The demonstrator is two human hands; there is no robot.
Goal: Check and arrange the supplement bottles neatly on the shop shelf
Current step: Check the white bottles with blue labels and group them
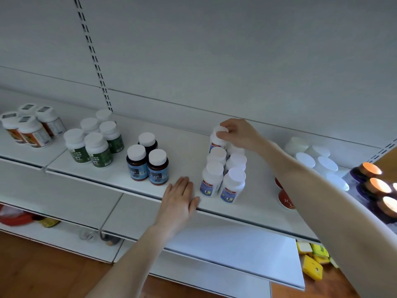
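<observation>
Reaching deep along the shelf (pixel 247 214) with the right hand (pixel 238 134), fingertips curled round the white cap of the rearmost bottle (pixel 216 143) in the blue-and-white block (pixel 211 179). Hard to tell whether standing on the board or lifted just clear of it. Resting the left hand (pixel 180 196) flat on the front lip, fingers straight and close together, gripping nothing, just beside the front of that block.

Now the dangers. Holding by the cap alone, so likely to swing or slip loose on a quick lift. Packed tight in two files, caps nearly touching: easy to knock the next one forward with a knuckle and send the file toppling toward the open front edge. Crossing low over the red-and-white bottles (pixel 285 201) with the forearm too, so quite possible to clip a lid there on drawing back.
</observation>
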